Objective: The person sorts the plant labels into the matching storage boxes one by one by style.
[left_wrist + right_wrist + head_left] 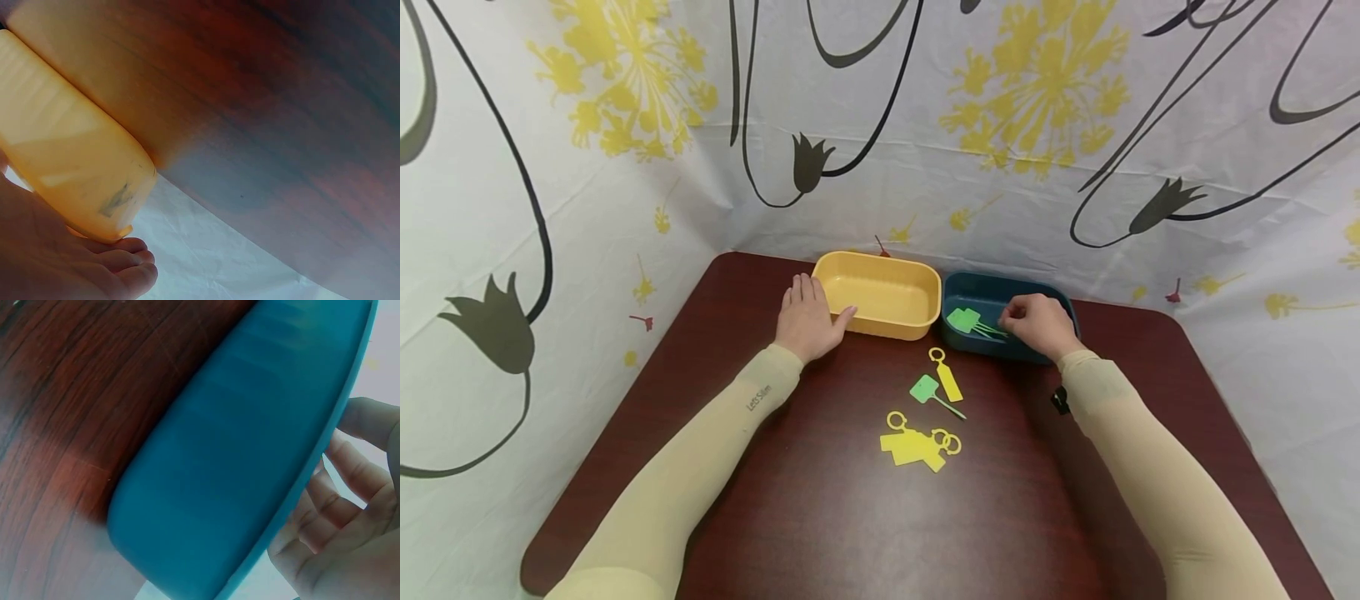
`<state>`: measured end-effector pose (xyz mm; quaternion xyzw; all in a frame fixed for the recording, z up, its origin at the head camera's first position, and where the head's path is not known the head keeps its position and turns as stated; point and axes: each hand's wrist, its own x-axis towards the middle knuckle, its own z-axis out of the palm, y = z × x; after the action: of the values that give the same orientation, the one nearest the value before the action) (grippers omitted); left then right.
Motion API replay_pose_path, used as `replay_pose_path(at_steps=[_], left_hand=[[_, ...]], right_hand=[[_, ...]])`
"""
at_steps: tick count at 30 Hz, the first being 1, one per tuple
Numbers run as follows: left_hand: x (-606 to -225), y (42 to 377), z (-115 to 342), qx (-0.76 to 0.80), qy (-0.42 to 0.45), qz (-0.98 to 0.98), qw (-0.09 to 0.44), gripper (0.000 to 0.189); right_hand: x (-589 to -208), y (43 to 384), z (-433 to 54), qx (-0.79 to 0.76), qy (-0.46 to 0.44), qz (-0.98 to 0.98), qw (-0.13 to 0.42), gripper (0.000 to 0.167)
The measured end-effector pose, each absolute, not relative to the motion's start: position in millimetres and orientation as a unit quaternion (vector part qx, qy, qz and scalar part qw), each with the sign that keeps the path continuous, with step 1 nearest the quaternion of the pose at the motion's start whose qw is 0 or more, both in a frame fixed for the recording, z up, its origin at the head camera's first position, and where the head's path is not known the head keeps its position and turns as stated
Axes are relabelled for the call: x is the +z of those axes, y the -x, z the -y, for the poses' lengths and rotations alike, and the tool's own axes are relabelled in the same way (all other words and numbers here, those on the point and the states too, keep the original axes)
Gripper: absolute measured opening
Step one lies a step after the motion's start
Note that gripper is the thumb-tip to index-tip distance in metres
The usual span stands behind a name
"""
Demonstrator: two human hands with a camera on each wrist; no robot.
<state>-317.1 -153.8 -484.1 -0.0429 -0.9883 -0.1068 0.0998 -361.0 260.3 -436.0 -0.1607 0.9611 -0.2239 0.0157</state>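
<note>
My left hand [808, 321] lies with straight fingers against the left end of a yellow plastic bin [880, 327], thumb spread along its front. In the left wrist view, the fingers [134, 269] reach past the bin's rim. My right hand [1041, 323] is over the dark blue bin [1000, 346], with thumb and fingers bent close together. Several green tags [964, 320] with thin stems lie in that bin, stems pointing toward the right hand. Whether the fingertips pinch a stem cannot be told; in the right wrist view the blue rim hides the tips.
On the dark red wooden table [880, 533] lie a single yellow ring tag [950, 382], a green stemmed tag [925, 389] and a small overlapping pile of yellow ring tags [912, 447]. A patterned white cloth [865, 108] hangs behind the bins.
</note>
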Motion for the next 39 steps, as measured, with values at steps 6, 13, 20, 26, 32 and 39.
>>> replay_pose_path(at_steps=[6,13,20,26,32,39], left_hand=[[-485,318,154,-0.102,0.045,0.988,0.109,0.101],[-485,318,154,-0.098,0.047,0.988,0.109,0.100],[-486,318,154,-0.099,0.045,0.988,0.107,0.102],[-486,319,154,-0.096,0.043,0.989,0.103,0.103],[-486,319,154,-0.103,0.041,0.990,0.092,0.103],[-486,320,154,-0.097,0.039,0.990,0.094,0.103]], right_hand=[[-431,356,-254,-0.231,0.156,-0.960,-0.009,0.015],[-427,349,-247,-0.231,0.168,-0.958,-0.035,0.014],[-426,340,-240,-0.235,0.168,-0.956,-0.057,0.012],[-425,329,-233,-0.238,0.174,-0.953,-0.072,0.012],[-422,318,-225,-0.233,0.179,-0.952,-0.082,0.010],[-421,307,-218,-0.234,0.191,-0.949,-0.091,0.007]])
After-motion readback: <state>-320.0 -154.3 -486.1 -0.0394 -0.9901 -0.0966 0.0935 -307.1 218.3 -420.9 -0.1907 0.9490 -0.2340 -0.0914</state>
